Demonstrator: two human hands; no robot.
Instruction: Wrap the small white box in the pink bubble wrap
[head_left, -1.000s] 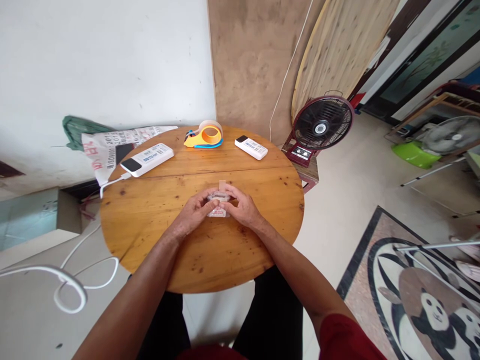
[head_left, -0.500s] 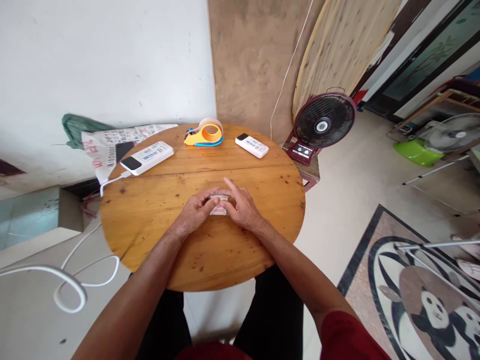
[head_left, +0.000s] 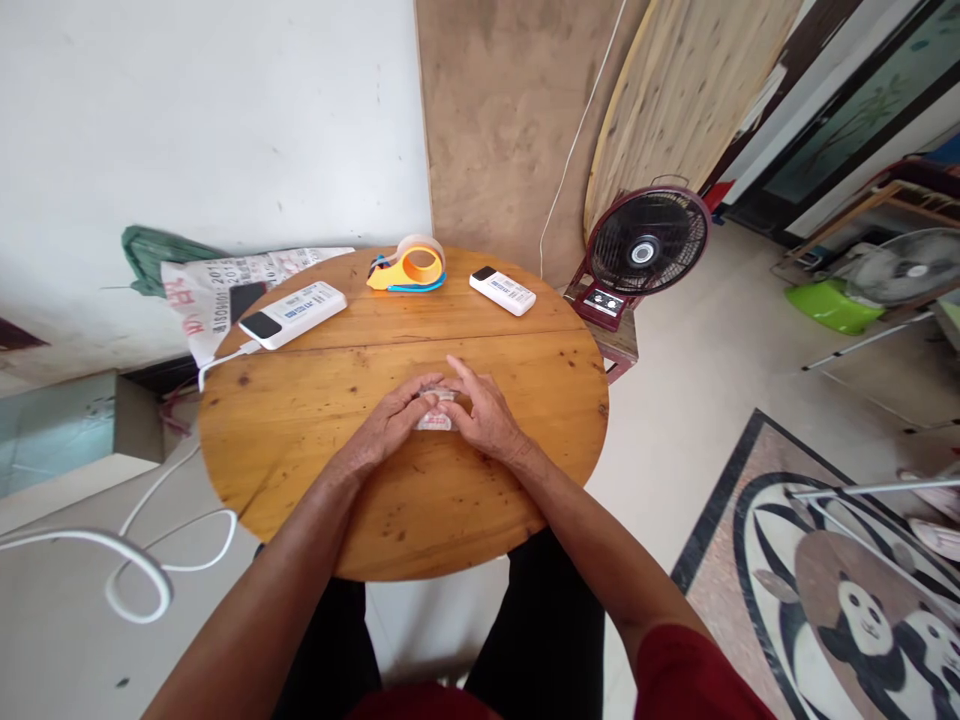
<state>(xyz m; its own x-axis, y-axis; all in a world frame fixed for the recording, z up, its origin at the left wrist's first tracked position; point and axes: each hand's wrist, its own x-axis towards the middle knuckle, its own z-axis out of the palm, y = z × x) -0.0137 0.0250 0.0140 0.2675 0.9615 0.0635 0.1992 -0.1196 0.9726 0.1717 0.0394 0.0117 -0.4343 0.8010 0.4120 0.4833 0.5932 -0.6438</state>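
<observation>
A small whitish packet with pink-red print (head_left: 436, 421) lies between my hands at the middle of the round wooden table (head_left: 450, 510). My left hand (head_left: 395, 412) grips the packet from the left, thumb on its face and fingers curled behind. From the right, my right hand (head_left: 485, 412) holds it with the thumb pressed on top, while its index finger is raised off. The fingers hide the packet's far edge, and its exact kind is too small to make out.
An orange and blue tape dispenser (head_left: 409, 268) stands at the table's back. White power banks lie on either side, one left (head_left: 294, 315) with a white cable (head_left: 229, 357), one right (head_left: 502, 290). A dark red fan (head_left: 645, 245) stands on a stool beyond the right edge.
My left thumb has shifted slightly over the packet, and a little more of its printed face shows. Both hands stay in the same place; the other objects rest unmoved.
</observation>
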